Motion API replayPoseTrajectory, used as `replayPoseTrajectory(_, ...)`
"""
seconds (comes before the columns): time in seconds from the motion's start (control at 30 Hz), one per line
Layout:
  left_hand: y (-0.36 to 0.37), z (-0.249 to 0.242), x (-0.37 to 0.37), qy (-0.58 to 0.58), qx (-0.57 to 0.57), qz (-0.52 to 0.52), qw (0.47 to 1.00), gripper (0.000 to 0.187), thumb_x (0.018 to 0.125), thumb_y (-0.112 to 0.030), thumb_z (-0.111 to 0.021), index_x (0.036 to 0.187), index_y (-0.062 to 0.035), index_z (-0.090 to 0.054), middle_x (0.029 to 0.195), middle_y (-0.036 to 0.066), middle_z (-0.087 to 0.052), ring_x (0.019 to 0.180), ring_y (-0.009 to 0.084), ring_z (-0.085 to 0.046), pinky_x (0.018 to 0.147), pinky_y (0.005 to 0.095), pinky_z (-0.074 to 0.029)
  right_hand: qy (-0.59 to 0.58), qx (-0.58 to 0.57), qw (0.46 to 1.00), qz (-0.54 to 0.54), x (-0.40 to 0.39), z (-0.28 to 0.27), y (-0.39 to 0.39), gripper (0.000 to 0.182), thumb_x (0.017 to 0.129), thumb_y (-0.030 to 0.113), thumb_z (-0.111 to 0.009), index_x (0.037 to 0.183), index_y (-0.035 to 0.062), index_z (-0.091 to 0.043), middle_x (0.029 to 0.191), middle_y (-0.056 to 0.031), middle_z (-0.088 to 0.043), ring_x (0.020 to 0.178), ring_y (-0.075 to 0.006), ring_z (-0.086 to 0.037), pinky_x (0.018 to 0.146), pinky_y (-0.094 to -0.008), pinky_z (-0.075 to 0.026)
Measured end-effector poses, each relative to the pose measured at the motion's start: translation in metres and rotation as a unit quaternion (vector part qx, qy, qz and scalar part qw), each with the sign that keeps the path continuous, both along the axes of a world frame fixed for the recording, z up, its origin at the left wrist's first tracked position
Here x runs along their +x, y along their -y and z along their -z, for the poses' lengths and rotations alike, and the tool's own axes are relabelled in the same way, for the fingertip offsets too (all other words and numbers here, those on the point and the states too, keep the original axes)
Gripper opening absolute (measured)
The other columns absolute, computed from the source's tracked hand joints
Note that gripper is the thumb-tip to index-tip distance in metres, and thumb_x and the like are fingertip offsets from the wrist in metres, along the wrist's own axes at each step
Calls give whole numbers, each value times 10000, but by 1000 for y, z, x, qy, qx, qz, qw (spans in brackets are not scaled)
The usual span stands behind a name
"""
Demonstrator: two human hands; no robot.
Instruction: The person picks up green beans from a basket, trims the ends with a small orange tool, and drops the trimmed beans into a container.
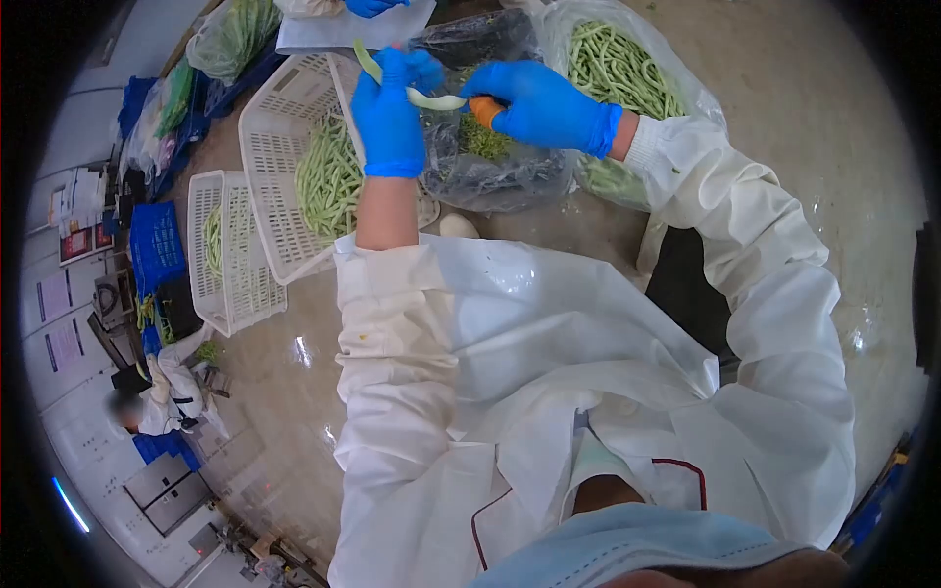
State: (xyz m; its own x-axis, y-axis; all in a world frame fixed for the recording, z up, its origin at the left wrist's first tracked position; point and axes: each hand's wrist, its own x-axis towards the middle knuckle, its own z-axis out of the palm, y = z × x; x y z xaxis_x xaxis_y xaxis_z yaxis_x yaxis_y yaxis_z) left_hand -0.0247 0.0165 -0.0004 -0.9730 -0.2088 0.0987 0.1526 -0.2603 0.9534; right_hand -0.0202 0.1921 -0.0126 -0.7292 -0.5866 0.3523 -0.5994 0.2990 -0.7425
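My left hand (390,113), in a blue glove, is closed around a long pale green bean (436,101). One end of the bean curves up past the fingers; the other reaches my right hand (544,106). That blue-gloved hand pinches at the bean's tip, with an orange covering (485,112) showing at its thumb. Below both hands lies an open dark plastic bag (500,186) with small green trimmings (482,139) in it. To the left stands a white slotted crate (272,147) holding green beans (328,181).
A clear bag full of green beans (622,69) lies at the right. Beside the crate sits a smaller white basket (235,279). Another person's blue-gloved hand (374,5) shows at the top edge, and a person in white (176,387) is far left.
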Motion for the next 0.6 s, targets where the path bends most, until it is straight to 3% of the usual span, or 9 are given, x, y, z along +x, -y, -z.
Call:
replayPoseTrajectory(0.07, 1, 10, 2, 76, -135, -13, 988, 336, 904, -290, -491, 995, 24, -571, 720, 68, -568, 623, 140, -544, 578, 271, -451, -94, 42, 993, -53, -5, 7, -2, 141, 767, 81, -551, 895, 38, -591, 829, -144, -580, 758, -309, -563, 685, -382, -458)
replayPoseTrajectory(0.2, -1, 2, 10, 122, -224, 142, 956, 325, 895, -291, -500, 875, 7, -627, 587, 16, -497, 522, 98, -476, 479, 248, -372, -229, 41, 956, -179, -3, 4, -5, 114, 736, 59, -552, 850, 50, -561, 808, -135, -552, 730, -336, -538, 646, -415, -443)
replayPoseTrajectory(0.3, -9, -1, 20, 116, -244, 182, 946, 329, 890, -289, -503, 832, 3, -643, 571, 6, -482, 507, 83, -448, 475, 232, -354, -220, 49, 970, 92, -37, 1, -23, 126, 713, 126, -591, 808, 43, -600, 803, -131, -583, 754, -332, -555, 660, -409, -451)
replayPoseTrajectory(0.33, -5, -3, 21, 115, -236, 193, 945, 327, 887, -292, -507, 840, 0, -645, 572, 4, -481, 507, 78, -443, 476, 229, -352, -173, 31, 971, 165, -50, -6, -35, 119, 735, 131, -565, 767, 22, -600, 755, -169, -578, 716, -340, -567, 637, -407, -451)
replayPoseTrajectory(0.4, 5, -6, 21, 116, -231, 192, 947, 322, 881, -297, -515, 856, -6, -651, 575, 1, -482, 507, 70, -435, 479, 222, -349, -130, -68, 946, 290, -68, -17, -58, 166, 770, 146, -541, 729, -5, -598, 727, -202, -586, 676, -339, -585, 619, -405, -454)
replayPoseTrajectory(0.43, 11, -6, 22, 119, -235, 178, 948, 320, 878, -299, -519, 864, -9, -654, 578, 0, -485, 507, 65, -432, 480, 219, -347, -173, -33, 922, 345, -80, -12, -67, 151, 761, 133, -550, 772, -5, -610, 729, -191, -595, 663, -317, -586, 624, -393, -458)
replayPoseTrajectory(0.53, 42, -18, 20, 153, -277, 96, 943, 351, 860, -329, -540, 899, -2, -658, 613, 1, -513, 527, 70, -435, 502, 225, -363, -99, -42, 953, 282, -85, 2, -76, 156, 760, 126, -553, 818, -4, -619, 726, -176, -602, 657, -294, -591, 611, -387, -460)
replayPoseTrajectory(0.57, 62, -18, 16, 128, -360, 33, 924, 396, 847, -365, -541, 902, 10, -654, 674, 48, -565, 568, 132, -497, 549, 265, -402, -65, 5, 973, 223, -81, 8, -74, 196, 763, 119, -550, 908, 4, -617, 751, -167, -616, 676, -281, -601, 611, -378, -468)
replayPoseTrajectory(0.6, 86, -16, 11, 102, -436, -26, 894, 442, 835, -402, -542, 905, 21, -650, 736, 94, -618, 609, 194, -559, 595, 304, -442, -8, -65, 987, 146, -77, 14, -60, 218, 766, 124, -543, 940, 12, -613, 772, -162, -624, 690, -266, -606, 614, -368, -472)
